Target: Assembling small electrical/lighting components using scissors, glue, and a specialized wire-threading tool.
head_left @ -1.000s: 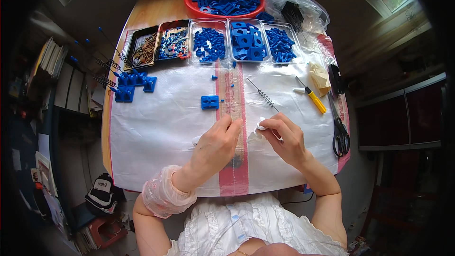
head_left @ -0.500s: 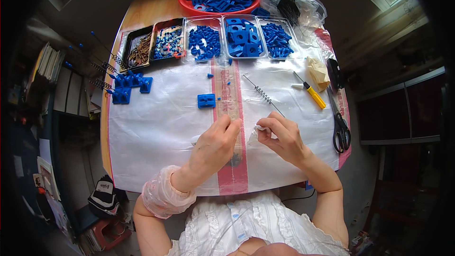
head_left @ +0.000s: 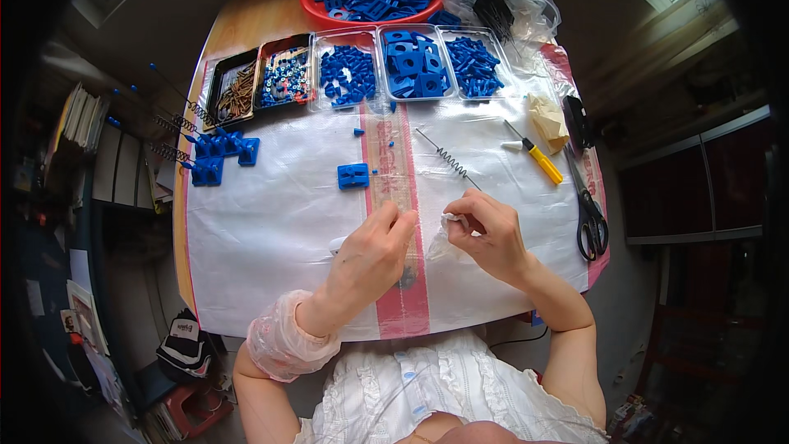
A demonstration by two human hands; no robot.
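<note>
My left hand (head_left: 371,248) is closed above the table's middle, thumb and fingers pressed together; what they hold, if anything, is hidden. A small white bit (head_left: 336,244) pokes out beside it. In the pinched fingers of my right hand (head_left: 491,234) is a crumpled, thin whitish piece (head_left: 444,245), tissue or film, hanging down. Beyond that hand lies a dark spring wire (head_left: 450,162) with straight ends. A blue block-like plastic part (head_left: 353,176) rests ahead of my left hand, with a small blue peg (head_left: 359,132) farther off.
Along the back stand trays of brown screws (head_left: 237,92), small nuts (head_left: 285,78) and blue parts (head_left: 415,66). Behind is a red basin (head_left: 308,0) of blue pieces. Blue assemblies with springs (head_left: 218,156) sit at left. A yellow-handled screwdriver (head_left: 542,163) and black scissors (head_left: 590,226) lie right.
Both hands stay almost where they were, still closed. The table's far items appear shifted slightly left in the view.
</note>
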